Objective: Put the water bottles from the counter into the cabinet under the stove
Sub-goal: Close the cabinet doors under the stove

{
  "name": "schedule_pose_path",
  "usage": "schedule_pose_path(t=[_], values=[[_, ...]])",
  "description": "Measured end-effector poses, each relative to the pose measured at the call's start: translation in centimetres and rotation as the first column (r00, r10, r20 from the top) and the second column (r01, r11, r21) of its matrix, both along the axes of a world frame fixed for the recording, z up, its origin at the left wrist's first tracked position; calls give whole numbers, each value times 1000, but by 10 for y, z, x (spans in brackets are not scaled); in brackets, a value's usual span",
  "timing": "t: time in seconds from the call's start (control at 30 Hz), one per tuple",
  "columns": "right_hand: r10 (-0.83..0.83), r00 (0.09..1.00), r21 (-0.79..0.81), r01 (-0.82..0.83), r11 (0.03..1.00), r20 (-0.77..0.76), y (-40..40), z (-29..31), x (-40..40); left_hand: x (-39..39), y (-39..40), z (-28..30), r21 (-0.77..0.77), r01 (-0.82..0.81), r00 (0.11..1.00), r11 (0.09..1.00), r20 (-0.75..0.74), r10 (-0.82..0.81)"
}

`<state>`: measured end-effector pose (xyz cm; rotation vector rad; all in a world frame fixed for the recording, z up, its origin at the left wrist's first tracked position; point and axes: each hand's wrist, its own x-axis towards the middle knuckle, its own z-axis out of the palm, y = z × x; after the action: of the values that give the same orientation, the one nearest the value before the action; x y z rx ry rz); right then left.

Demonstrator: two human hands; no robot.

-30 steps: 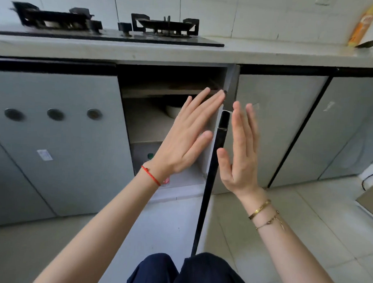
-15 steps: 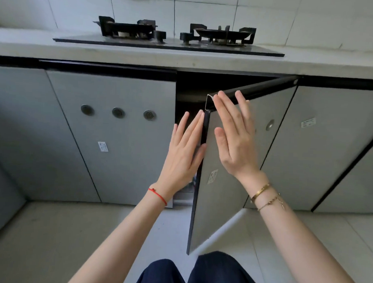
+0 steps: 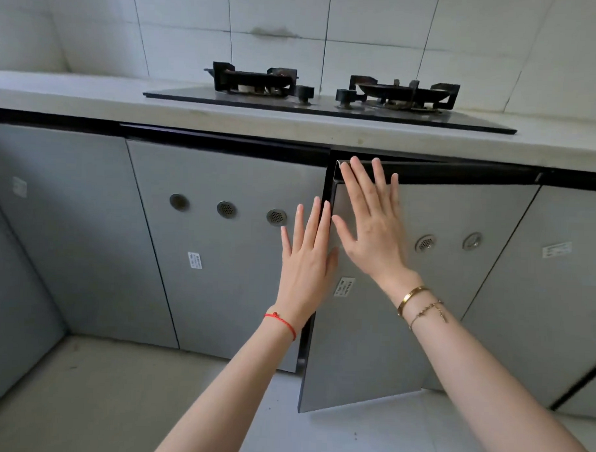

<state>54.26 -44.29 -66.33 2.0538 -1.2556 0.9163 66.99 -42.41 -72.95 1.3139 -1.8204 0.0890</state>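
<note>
Both flat palms, the right hand (image 3: 371, 225) on the cabinet door (image 3: 370, 346) and the left hand (image 3: 305, 260) at its edge, fingers straight and holding nothing, look to be shutting it under the stove (image 3: 328, 98); no bottles show, so a final firm push remains.

A pale stone counter (image 3: 91, 98) carries a black glass two-burner gas stove (image 3: 327, 107), set flat toward its right.
</note>
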Motion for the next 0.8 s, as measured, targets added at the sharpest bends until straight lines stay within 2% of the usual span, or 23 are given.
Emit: schedule_pose_path(t=[0.17,0.53,0.8], values=[[-43,998,5,43,999,-36,-31,-1,6,7,-39,-4,6,-100,992,995,72,99],[-101,993,-19,100,995,-59,-79,-7,11,5,-77,-15,32,-213,974,976,83,210],[-124,990,-57,121,991,-62,-98,-9,11,9,-91,-19,38,-234,966,971,126,228]])
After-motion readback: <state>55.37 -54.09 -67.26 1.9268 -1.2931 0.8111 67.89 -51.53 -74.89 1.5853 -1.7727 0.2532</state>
